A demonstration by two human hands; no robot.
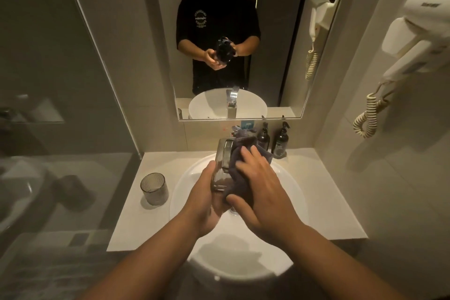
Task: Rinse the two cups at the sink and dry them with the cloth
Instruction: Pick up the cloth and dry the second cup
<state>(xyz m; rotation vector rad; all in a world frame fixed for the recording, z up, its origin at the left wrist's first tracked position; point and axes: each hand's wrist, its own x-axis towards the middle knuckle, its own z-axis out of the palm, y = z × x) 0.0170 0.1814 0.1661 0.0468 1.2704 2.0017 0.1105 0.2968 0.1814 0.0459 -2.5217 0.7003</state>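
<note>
Over the white basin (185, 192), my left hand (207, 202) grips a clear ribbed glass cup (219, 180) from its left side and below. My right hand (260, 182) holds a dark grey cloth (239, 185) against the cup's right side, thumb under the cloth and fingers spread over it. The cloth's upper end reaches up beside the chrome tap (225, 151). A second ribbed glass cup (154, 189) stands upright on the white counter, left of the basin.
Two dark pump bottles (280, 141) stand at the back of the counter (328, 197), right of the tap. A wall hairdryer (414, 39) with a coiled cord hangs on the right. A mirror (146, 44) faces me; a glass partition is on the left.
</note>
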